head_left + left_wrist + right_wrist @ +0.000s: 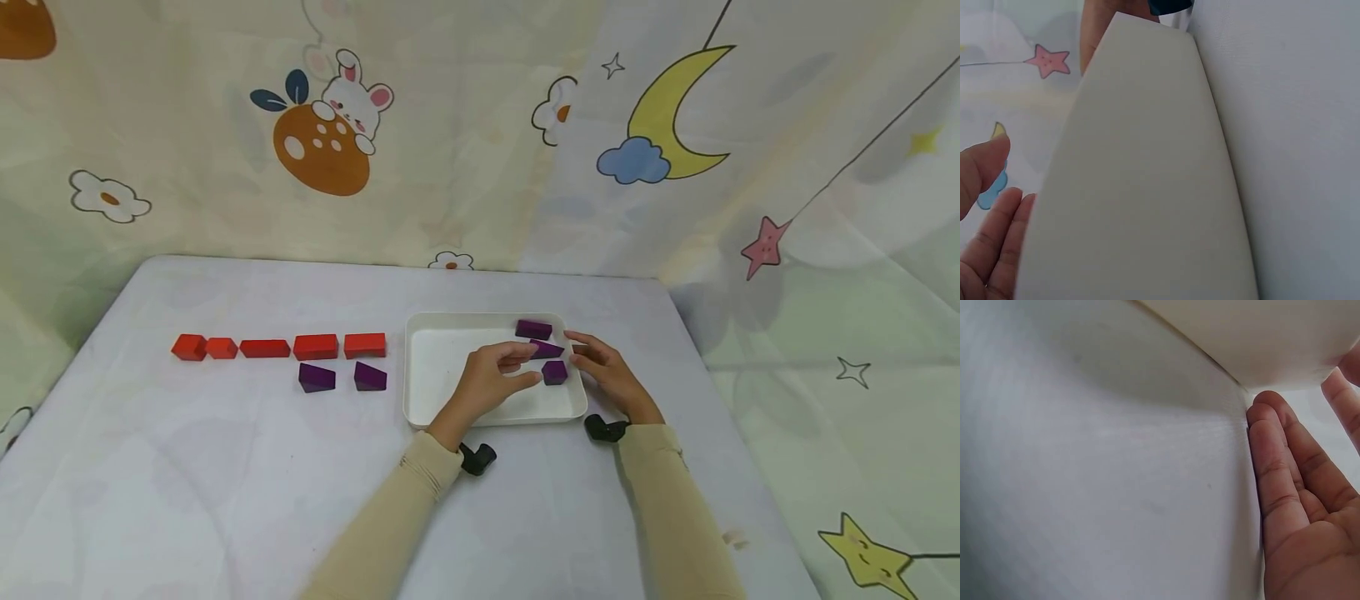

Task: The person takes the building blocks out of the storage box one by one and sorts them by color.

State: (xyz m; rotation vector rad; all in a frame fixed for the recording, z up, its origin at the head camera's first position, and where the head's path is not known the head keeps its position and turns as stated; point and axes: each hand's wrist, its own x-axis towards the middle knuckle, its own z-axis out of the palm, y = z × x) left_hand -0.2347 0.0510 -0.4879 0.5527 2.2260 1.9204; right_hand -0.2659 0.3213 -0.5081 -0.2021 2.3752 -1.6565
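A white tray (442,367) holds three purple blocks near its right side: a long block (534,329), a wedge (547,350) and a chunky many-sided block (555,372). My left hand (487,379) reaches over the tray, its fingertips close to the wedge; whether they touch it I cannot tell. In the left wrist view a gap shows between the thumb (985,169) and fingers, while the tray's side wall (1135,162) hides much. My right hand (611,379) is at the tray's right edge. In the right wrist view its fairly straight fingers (1279,469) lie beside the tray wall (1272,337).
Left of the tray, several red blocks (265,348) form a row on the white-covered table (225,483). Two purple wedges, one (317,377) and another (370,377), lie in front of that row's right end. A patterned curtain (465,167) hangs behind.
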